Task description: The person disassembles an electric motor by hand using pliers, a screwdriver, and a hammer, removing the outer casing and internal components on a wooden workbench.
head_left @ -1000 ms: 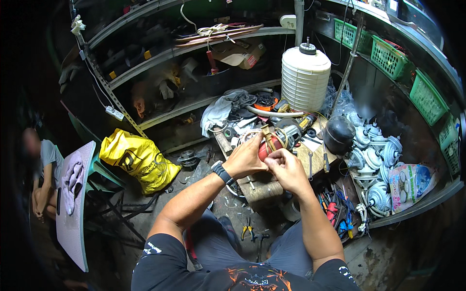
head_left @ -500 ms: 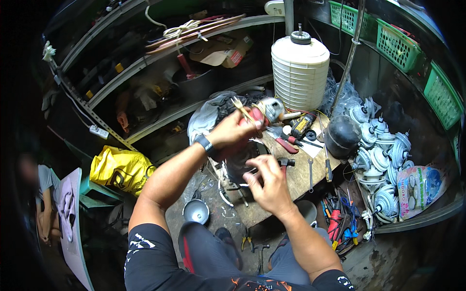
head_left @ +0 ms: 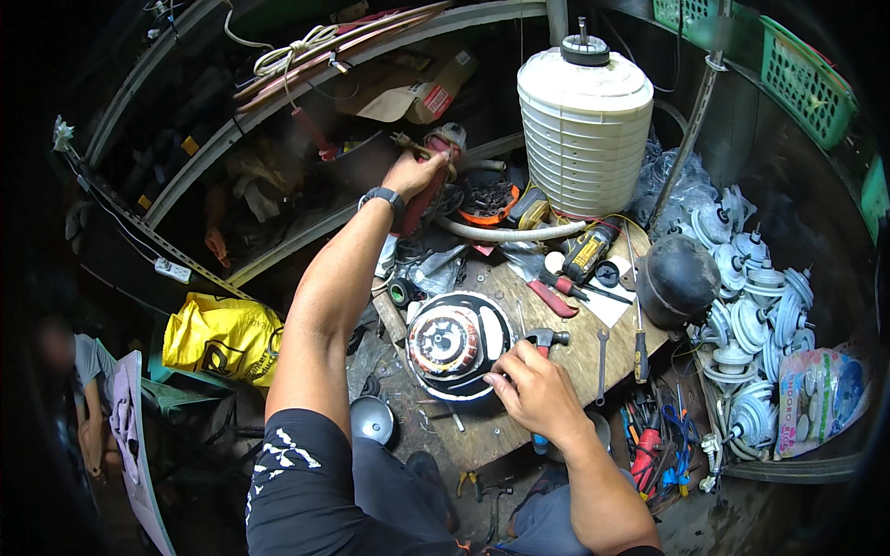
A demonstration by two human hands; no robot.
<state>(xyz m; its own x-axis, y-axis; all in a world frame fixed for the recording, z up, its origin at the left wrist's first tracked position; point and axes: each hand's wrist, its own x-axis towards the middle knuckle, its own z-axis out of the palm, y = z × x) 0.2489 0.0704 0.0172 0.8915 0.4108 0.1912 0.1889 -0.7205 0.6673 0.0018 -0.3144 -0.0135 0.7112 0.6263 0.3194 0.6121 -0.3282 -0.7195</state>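
My left hand [head_left: 417, 176] is stretched toward the back of the workbench, closed around a red angle grinder [head_left: 428, 197] with its tan cord bundled about it. Beyond the fingers, the tool's head is blurred. Close to my right hand [head_left: 536, 391] lies a round, domed black and white part [head_left: 461, 345] with a worn, rusty-brown middle. That hand's fingers are curled in beside the part's right edge; whether they touch it, or hold anything, I cannot make out. A hammer [head_left: 547, 338] lies partly under the same hand, its blue handle end showing below.
A spanner [head_left: 602, 366], a long screwdriver [head_left: 640, 352] and a yellow-black power tool [head_left: 589, 250] lie on the bench's right. Behind stand a ribbed white tank [head_left: 586, 130] and an orange bowl [head_left: 489, 204]. White pulley-like parts [head_left: 742, 306] are heaped at right; a person sits far left.
My left hand has carried the grinder back and left, off the domed part, which now shows. The right hand has moved lower and its fingers have curled in. The view has shifted slightly.
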